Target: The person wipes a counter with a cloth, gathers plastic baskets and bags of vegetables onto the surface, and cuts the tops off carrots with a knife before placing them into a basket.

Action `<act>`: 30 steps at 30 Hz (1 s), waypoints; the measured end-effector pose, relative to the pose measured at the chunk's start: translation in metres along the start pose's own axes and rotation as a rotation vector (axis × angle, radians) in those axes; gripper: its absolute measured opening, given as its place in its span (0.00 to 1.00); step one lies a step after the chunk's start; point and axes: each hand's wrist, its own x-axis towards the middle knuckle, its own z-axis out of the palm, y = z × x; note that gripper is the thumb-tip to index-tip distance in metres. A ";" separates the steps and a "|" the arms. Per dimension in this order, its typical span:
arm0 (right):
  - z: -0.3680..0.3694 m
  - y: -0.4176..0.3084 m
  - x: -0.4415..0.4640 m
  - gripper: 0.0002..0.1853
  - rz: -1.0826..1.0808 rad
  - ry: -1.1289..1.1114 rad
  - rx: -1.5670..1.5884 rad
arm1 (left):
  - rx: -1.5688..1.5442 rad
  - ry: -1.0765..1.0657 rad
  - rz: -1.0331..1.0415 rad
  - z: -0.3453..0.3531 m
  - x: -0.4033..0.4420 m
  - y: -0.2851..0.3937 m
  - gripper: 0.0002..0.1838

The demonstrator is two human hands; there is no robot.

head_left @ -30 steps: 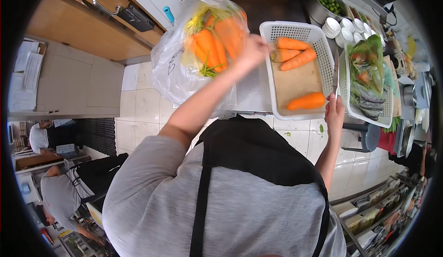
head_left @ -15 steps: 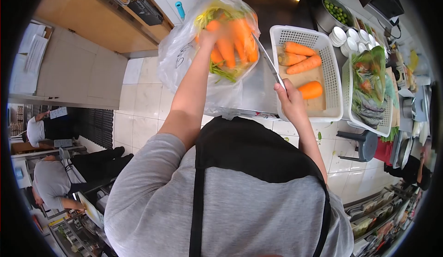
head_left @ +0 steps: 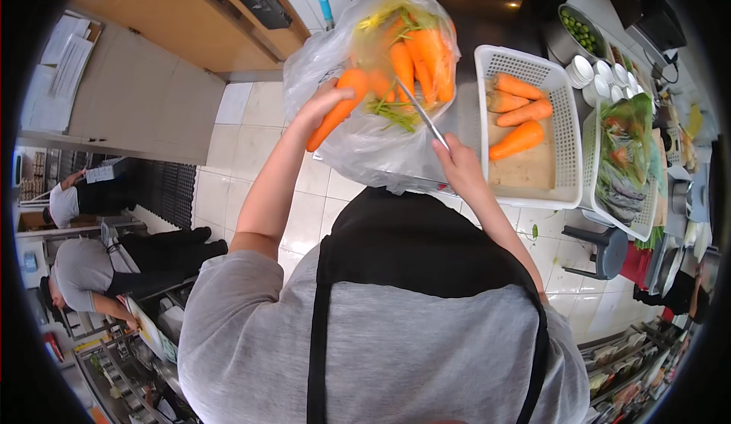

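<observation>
A large carrot [head_left: 332,122] is in my left hand [head_left: 324,102], which is wrapped round it at the left side of an open clear plastic bag [head_left: 316,55]. Inside the bag lie several more carrots [head_left: 430,51] with green stem trimmings [head_left: 396,116]. My right hand [head_left: 462,164] grips a knife [head_left: 426,119] by its handle. The blade points up and left over the near right part of the bag, its tip close to the stems. Right of the knife, a white perforated basket [head_left: 565,135] holds several loose carrots [head_left: 518,139] on a brown liner.
A second white basket [head_left: 636,222] with bagged vegetables stands farther right. Beyond are small white bowls [head_left: 582,70] and a pot of green limes [head_left: 579,32]. A grey stool [head_left: 605,253] is on the tiled floor. Two people work at the left, one bending over a counter [head_left: 84,272].
My left hand has come out of the bag toward me, now holding a carrot. The knife has stayed in my right hand, and the whole view has shifted slightly.
</observation>
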 end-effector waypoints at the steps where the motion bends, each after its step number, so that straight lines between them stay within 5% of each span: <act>1: 0.010 -0.003 0.006 0.15 -0.003 -0.010 0.004 | 0.237 0.075 0.078 -0.004 -0.005 -0.005 0.32; 5: 0.046 -0.012 0.030 0.15 -0.053 -0.111 -0.094 | 0.886 0.323 0.252 -0.003 -0.014 -0.025 0.33; 18: 0.087 -0.004 0.083 0.15 -0.065 -0.140 -0.257 | 0.933 0.440 0.250 0.005 -0.010 -0.036 0.28; 23: 0.066 -0.025 0.091 0.18 -0.207 -0.136 -0.160 | 0.738 0.449 0.443 0.041 -0.022 -0.022 0.29; 27: 0.013 0.008 0.056 0.18 -0.026 -0.099 -0.095 | 0.364 0.368 0.403 0.035 -0.007 -0.002 0.26; 29: -0.034 0.021 0.032 0.18 0.086 0.021 0.026 | -0.167 -0.140 0.177 0.058 -0.012 0.031 0.24; 30: -0.057 0.027 0.020 0.18 0.178 0.094 0.113 | -0.144 -0.293 0.159 0.076 -0.004 0.036 0.28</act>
